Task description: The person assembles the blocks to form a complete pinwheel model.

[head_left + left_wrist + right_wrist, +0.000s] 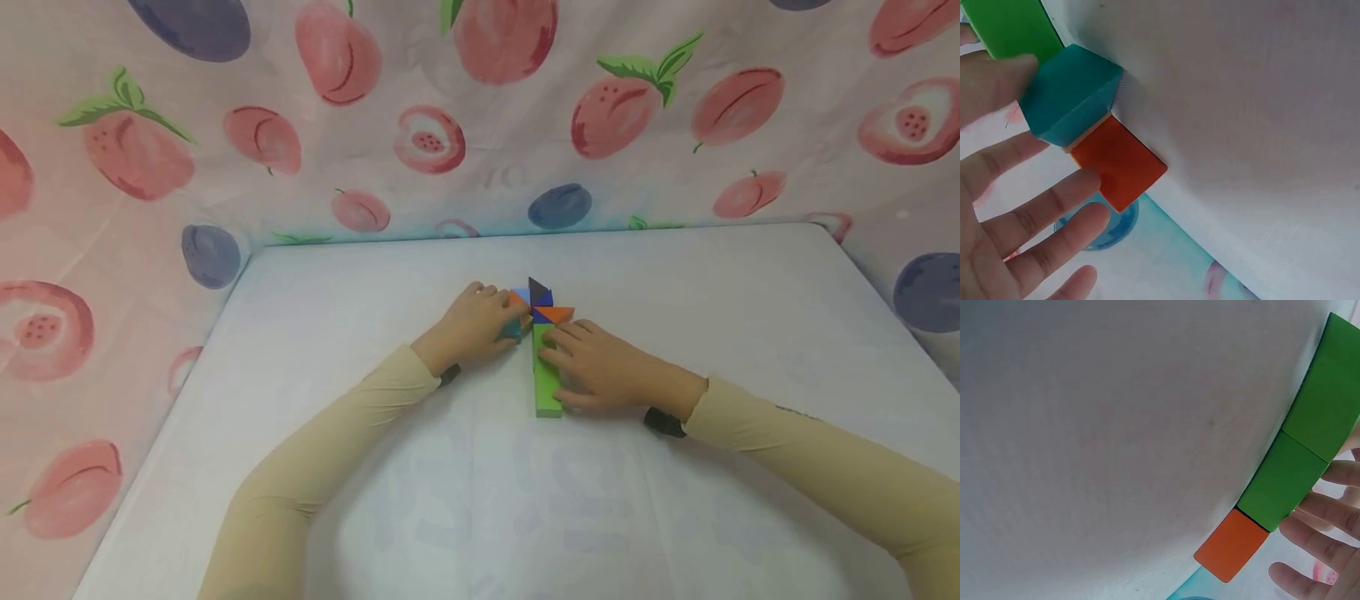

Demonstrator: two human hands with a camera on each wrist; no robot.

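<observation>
On the white table lies a pinwheel-like group of blocks with a long green strip (547, 392) running from it toward the near side. My left hand (480, 321) is at the group's left, its spread fingers fairly straight. In the left wrist view its thumb lies against a teal block (1075, 90), and a fingertip reaches an orange block (1119, 164). My right hand (600, 362) lies along the strip's right side, fingertips at its edge. The right wrist view shows the strip as two green blocks (1282, 481) end to end, with an orange block (1232, 545) beyond.
A black triangle (537, 292), an orange triangle (557, 313) and dark blue pieces make up the far part of the group. White cloth covers the table (375, 300). A fruit-print curtain (487, 192) hangs at the back and sides.
</observation>
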